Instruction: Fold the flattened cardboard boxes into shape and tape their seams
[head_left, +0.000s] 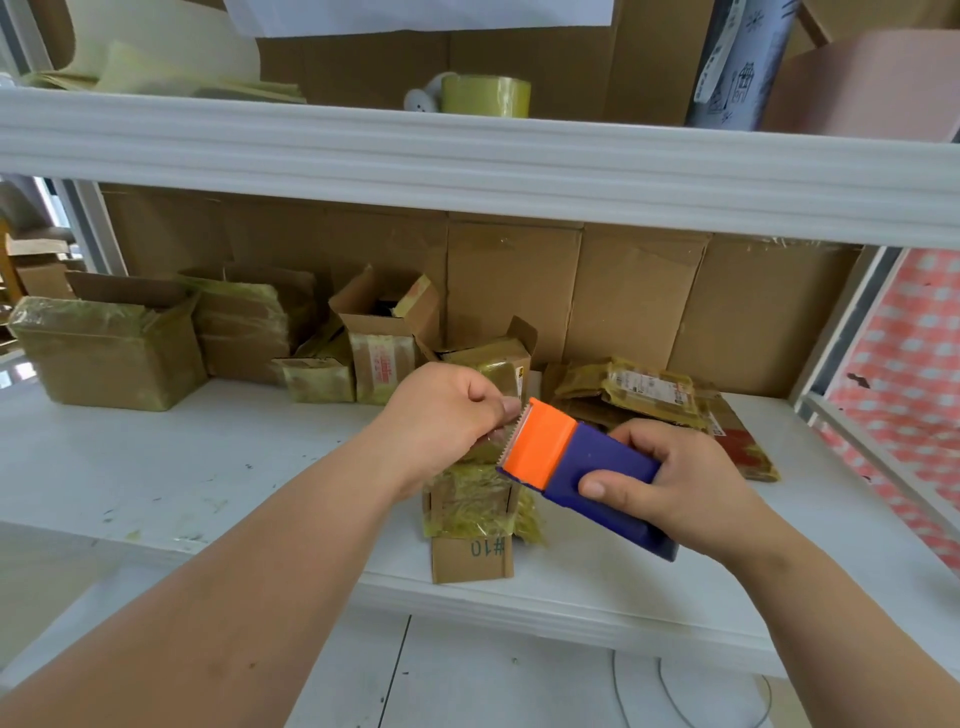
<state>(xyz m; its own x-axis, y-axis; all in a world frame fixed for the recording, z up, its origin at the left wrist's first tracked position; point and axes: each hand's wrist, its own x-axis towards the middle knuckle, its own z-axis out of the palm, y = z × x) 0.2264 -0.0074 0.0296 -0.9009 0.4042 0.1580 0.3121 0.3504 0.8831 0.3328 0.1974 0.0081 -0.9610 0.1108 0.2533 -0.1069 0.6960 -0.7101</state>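
Faintly, "#10" on cardboard box (471, 564)

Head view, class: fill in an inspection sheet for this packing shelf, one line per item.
Surface: white shelf board, scuffed and stained.
Job's things: small box marked #10 at the front edge, wrapped in yellowish tape; blue and orange tape dispenser above it.
Clutter: taped boxes at the back left, flat taped packets at the right, tape roll on the upper shelf.
Grippers: left hand pinches the tape end at the blade; right hand grips the dispenser.
Cables: thin white cables on the floor below.
Surroundings: cardboard backing, red checked cloth at right.
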